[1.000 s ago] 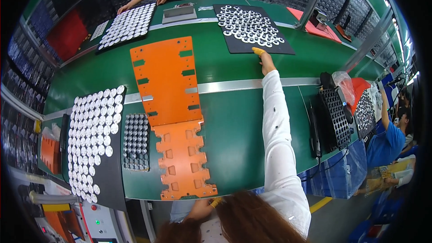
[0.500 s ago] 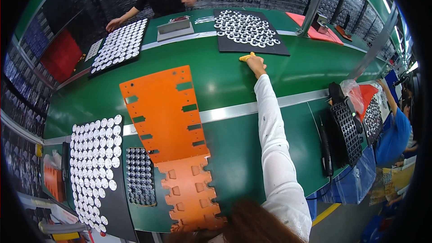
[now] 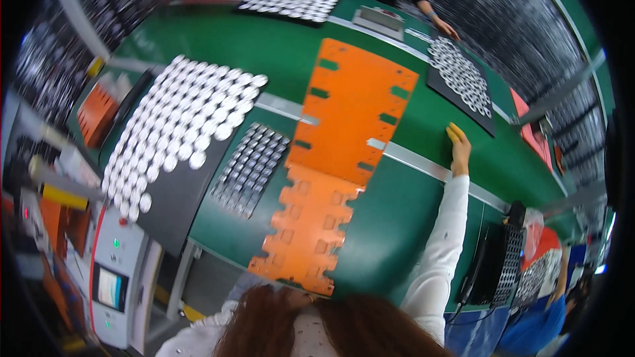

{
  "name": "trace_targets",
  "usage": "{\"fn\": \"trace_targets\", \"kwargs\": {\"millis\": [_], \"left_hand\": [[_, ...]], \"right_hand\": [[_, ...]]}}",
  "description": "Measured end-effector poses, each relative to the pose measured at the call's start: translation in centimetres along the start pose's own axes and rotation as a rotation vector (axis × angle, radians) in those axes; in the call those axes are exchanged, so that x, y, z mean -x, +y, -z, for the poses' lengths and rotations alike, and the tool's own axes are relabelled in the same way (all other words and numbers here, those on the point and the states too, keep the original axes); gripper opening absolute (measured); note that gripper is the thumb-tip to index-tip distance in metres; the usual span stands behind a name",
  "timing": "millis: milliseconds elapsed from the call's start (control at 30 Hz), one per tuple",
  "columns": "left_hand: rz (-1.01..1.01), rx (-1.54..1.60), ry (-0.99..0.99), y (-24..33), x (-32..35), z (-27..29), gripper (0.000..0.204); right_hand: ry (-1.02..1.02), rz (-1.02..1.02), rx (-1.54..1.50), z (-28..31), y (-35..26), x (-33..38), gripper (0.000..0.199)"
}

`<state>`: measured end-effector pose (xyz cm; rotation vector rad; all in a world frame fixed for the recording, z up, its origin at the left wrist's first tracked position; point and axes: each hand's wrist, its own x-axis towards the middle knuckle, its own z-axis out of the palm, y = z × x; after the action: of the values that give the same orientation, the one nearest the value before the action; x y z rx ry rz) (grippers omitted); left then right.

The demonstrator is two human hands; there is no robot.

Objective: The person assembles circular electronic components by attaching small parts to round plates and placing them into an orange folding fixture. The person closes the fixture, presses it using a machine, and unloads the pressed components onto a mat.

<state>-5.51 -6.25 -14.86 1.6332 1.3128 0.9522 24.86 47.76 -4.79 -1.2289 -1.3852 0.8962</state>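
My right hand point(image 3: 460, 150) reaches over the green bench at the right, its fingers stretched out. Yellow finger covers point(image 3: 455, 132) seem to sit on the fingertips, though blur softens them. The hand is nearest to a black board point(image 3: 486, 121) carrying several white-and-black rings point(image 3: 460, 76). To its left lies a flat orange panel point(image 3: 354, 109) with slots along both sides. A second orange piece point(image 3: 305, 228) with notched edges adjoins the panel's near end. Hair covers part of the lower edge, where a white left sleeve point(image 3: 198, 337) shows; my left hand itself is not seen.
At left, a black board point(image 3: 192, 201) holds rows of white discs point(image 3: 192, 112), beside a block of cylindrical cells point(image 3: 250, 170). A co-worker's hand point(image 3: 446, 28) is at the ring board. A machine with a screen point(image 3: 111, 289) stands lower left; a black slotted holder point(image 3: 508, 261) at right.
The view has swung, so the bench contents sit differently in the picture. My right hand is farther right and its fingers look more stretched. The co-worker's hand now reaches the ring board.
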Motion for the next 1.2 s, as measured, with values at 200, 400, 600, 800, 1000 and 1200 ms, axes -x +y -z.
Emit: {"fn": "trace_targets", "kwargs": {"millis": [200, 400, 600, 800, 1000, 1200], "left_hand": [[0.285, 0.219, -0.455, 6.9, 4.7, 4.6, 0.026], [0.045, 0.257, -0.418, 10.2, 9.3, 6.7, 0.024], [-0.134, 0.32, -0.06, 14.9, 9.6, 13.2, 0.018], [-0.272, 0.081, 0.461, 12.5, 8.0, 17.1, 0.015], [-0.079, 0.227, 0.67, 6.9, 6.4, 17.7, 0.016], [0.055, 0.277, 0.732, 5.4, 4.7, 17.0, 0.018]], "right_hand": [[0.032, 0.017, -0.18, -0.2, -5.2, 12.2, 0.035], [-0.068, -0.008, -0.164, -3.7, -12.8, 24.1, 0.044], [-0.173, 0.051, -0.203, -8.2, -17.8, 32.5, 0.045], [-0.047, 0.017, -0.271, -9.8, -15.5, 35.7, 0.043], [-0.102, -0.149, -0.89, -9.1, -15.6, 29.3, 0.06], [-0.316, -0.07, -1.306, -8.0, -22.7, 15.4, 0.101]]}}
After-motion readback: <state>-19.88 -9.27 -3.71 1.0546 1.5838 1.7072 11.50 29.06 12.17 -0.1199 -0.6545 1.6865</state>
